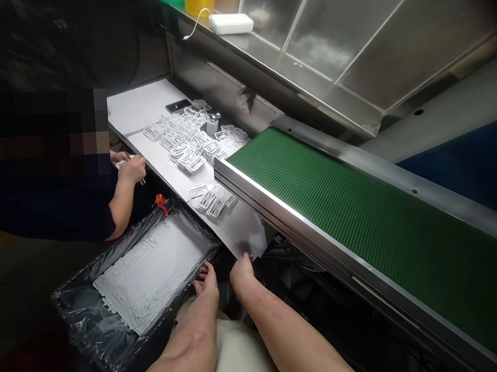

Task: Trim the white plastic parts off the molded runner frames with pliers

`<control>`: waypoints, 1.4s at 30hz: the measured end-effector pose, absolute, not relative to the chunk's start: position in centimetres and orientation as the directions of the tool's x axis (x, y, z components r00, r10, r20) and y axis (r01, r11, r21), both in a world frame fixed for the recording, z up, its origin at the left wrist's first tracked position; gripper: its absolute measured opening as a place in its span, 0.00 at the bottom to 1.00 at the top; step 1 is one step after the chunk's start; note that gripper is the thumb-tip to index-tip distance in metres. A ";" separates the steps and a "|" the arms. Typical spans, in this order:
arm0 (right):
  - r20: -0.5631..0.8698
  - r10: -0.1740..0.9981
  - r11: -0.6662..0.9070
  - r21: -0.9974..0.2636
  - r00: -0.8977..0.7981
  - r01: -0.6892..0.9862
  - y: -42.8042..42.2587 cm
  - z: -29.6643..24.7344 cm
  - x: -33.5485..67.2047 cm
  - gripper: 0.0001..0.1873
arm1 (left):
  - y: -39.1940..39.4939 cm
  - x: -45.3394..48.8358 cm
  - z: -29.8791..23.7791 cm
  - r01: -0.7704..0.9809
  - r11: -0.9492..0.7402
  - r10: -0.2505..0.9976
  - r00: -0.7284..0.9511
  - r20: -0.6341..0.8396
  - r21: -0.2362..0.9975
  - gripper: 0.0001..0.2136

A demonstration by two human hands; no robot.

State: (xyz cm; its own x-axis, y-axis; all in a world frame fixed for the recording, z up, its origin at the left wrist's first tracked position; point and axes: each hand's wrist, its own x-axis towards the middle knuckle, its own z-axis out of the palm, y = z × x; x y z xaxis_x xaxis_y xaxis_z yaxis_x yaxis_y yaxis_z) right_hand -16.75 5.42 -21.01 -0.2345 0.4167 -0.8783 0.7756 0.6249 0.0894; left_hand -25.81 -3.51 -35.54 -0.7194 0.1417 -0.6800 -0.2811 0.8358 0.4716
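My left hand (206,281) is at the right edge of a black bin (93,305) lined with clear plastic, its fingers parted and slightly curled near the rim. In that bin lies a white sheet (172,252) with rows of flat white cut-out pieces along its sides. My right hand (242,271) is closed on the near corner of a pale sheet (247,234) that covers the end of the worktable. A small loose pile of flat white cut-out pieces (212,202) rests further up that sheet.
A green ribbed conveyor belt (338,214) with metal rails runs along the right. Larger heaps of white pieces (182,137), a phone (178,106) and small bottles (213,122) lie on the table. At left, a co-worker's hand (133,169) holds pieces. A white power bank (232,23) sits on the shelf.
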 end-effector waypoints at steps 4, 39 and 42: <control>-0.882 0.425 0.615 0.115 -0.204 0.780 5.0 -21.6 -17.0 0.19 | -3.4 -25.4 -35.4 -0.674 0.685 -0.250 -0.573 -0.780 0.276 0.14; -0.897 0.401 0.671 0.150 -0.185 0.726 4.3 -21.2 -10.9 0.18 | -0.4 -32.8 -33.8 -0.782 -0.587 -0.348 0.007 -0.937 0.212 0.17; -0.907 0.394 0.654 0.162 -0.150 0.739 3.6 -21.3 -9.5 0.18 | -0.6 -32.2 -33.5 -0.787 -0.511 -0.477 -0.075 -0.876 0.345 0.16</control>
State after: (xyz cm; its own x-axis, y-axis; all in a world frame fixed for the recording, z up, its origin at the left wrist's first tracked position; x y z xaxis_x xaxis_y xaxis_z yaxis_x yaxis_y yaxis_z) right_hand -9.54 3.56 -21.35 -0.1497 0.3943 -0.9067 0.7391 0.6537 0.1623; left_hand -32.22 -0.61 -33.46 -0.0748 -0.4767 -0.8759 -0.7873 -0.5109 0.3453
